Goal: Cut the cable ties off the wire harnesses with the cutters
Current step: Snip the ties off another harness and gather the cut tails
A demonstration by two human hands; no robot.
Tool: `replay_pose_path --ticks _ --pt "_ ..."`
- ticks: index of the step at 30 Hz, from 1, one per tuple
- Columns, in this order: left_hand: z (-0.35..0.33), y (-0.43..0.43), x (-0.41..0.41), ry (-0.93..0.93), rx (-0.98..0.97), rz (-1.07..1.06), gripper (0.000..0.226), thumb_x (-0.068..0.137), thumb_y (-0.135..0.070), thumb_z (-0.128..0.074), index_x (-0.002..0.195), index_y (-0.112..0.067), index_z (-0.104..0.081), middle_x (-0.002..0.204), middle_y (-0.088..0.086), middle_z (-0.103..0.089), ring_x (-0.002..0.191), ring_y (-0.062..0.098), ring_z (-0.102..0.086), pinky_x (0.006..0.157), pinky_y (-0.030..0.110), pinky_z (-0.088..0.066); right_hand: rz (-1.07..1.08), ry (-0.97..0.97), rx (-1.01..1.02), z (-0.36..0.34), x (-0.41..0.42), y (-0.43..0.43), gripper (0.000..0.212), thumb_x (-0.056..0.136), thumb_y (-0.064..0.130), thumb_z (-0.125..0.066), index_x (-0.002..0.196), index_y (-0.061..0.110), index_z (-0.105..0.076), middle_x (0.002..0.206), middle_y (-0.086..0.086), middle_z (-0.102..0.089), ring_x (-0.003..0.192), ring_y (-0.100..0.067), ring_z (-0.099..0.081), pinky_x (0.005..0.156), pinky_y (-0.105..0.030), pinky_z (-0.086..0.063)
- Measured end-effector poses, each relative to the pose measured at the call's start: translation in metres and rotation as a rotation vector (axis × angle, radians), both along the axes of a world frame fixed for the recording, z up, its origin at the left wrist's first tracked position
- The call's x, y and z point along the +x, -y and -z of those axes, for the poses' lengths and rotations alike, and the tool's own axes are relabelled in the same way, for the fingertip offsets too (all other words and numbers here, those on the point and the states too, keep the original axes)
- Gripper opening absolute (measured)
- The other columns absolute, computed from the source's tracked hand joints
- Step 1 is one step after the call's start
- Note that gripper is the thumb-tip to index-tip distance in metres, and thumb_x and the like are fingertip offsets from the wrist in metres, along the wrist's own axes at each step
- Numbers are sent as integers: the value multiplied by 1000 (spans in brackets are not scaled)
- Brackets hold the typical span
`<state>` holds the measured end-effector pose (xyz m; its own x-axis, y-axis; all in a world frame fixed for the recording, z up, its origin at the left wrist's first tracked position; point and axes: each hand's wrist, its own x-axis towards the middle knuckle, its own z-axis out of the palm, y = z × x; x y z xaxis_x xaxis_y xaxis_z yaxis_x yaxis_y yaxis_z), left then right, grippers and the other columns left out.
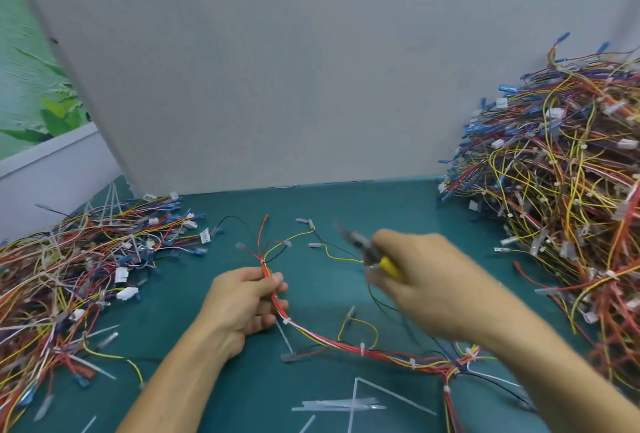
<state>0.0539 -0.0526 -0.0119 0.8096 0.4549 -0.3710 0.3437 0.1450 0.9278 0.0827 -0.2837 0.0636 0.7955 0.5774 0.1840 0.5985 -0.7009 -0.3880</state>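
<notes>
Grips a long red, white and yellow wire harness (346,346) in the left hand (242,301), thumb and fingers curled round the bundle just below its fanned-out ends, at about 7 o'clock on the teal bench mat (311,204). Holds yellow-handled metal cutters (369,254) in the right hand (426,280), fingers wrapped round the handles, at 3 o'clock from the left hand and apart from it. Motion-blurred, so cannot tell how the blades stand. Points the cutter nose toward 10 o'clock, near loose yellow and black branch wires, clear of the main bundle. Lets the harness trail from the left hand toward 4 o'clock, flat on the mat and under the right forearm, with small white plastic cable ties (362,349) wrapped round it at intervals. Notes translucent tie strips (343,406) lying loose at 6 o'clock, a low heap (69,276) of mixed harnesses at 9 o'clock, a tall heap (561,190) at 3 o'clock, and a grey partition board (277,69) at 12 o'clock.
</notes>
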Motion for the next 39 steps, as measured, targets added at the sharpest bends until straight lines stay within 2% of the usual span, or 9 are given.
replay_pose_path --ticks 4,9,12,16,20,25,30,36,39 --pt "-2 -2 -1 23 50 -29 10 90 -16 -65 94 -7 -63 72 7 -70 49 21 -65 37 19 -44 275 -63 -267 -13 5 36 22 91 44 -50 83 23 -50 82 -1 -55 81 -28 -55 70 -36 -47" --pt "0 -4 0 56 138 -25 6 90 -13 -64 90 -6 -63 69 7 -69 53 20 -65 40 21 -46 236 -317 -525 15 -16 54 22 88 47 -48 77 28 -44 83 2 -43 83 -27 -51 68 -32 -40" --pt "3 -6 1 75 193 -23 3 89 -9 -64 89 -6 -64 73 9 -69 58 20 -60 42 24 -47 276 -343 -494 34 -30 52 23 89 52 -46 87 30 -42 87 2 -40 101 -27 -56 71 -33 -38" --pt "6 -8 1 109 252 -13 4 87 -3 -63 85 -5 -66 72 10 -67 57 19 -51 44 25 -42 386 -235 -428 49 -36 41 28 91 53 -43 102 28 -50 108 -3 -53 110 -29 -56 72 -34 -35" --pt "9 -10 1 151 299 -8 13 84 3 -63 87 -9 -65 63 6 -61 51 15 -47 44 25 -38 476 -118 -339 53 -27 28 26 92 50 -43 97 25 -48 110 -4 -59 109 -30 -59 69 -34 -34" --pt "12 -9 -1 167 333 -2 16 84 2 -64 88 -13 -64 50 -2 -57 47 13 -48 43 26 -38 532 -69 -392 63 -7 12 32 92 47 -46 111 22 -52 113 0 -62 110 -27 -60 74 -33 -41" --pt "7 -7 -2 202 310 11 15 83 1 -67 91 -12 -66 58 -1 -64 49 12 -51 47 23 -39 566 -76 -338 67 4 4 15 86 24 -48 100 20 -44 110 -1 -60 106 -27 -60 69 -32 -35" --pt "-4 -1 -5 332 296 -10 19 83 2 -68 89 -17 -68 69 0 -72 52 2 -61 45 8 -42 598 -98 -345 65 17 1 32 88 17 -47 119 24 -46 117 0 -57 111 -26 -58 74 -33 -40" --pt "-7 5 -4 362 289 -9 19 83 2 -68 88 -17 -69 68 2 -72 52 3 -61 47 8 -43 648 -131 -219 64 18 -2 21 86 13 -46 105 19 -44 115 -4 -60 109 -29 -59 72 -33 -37"
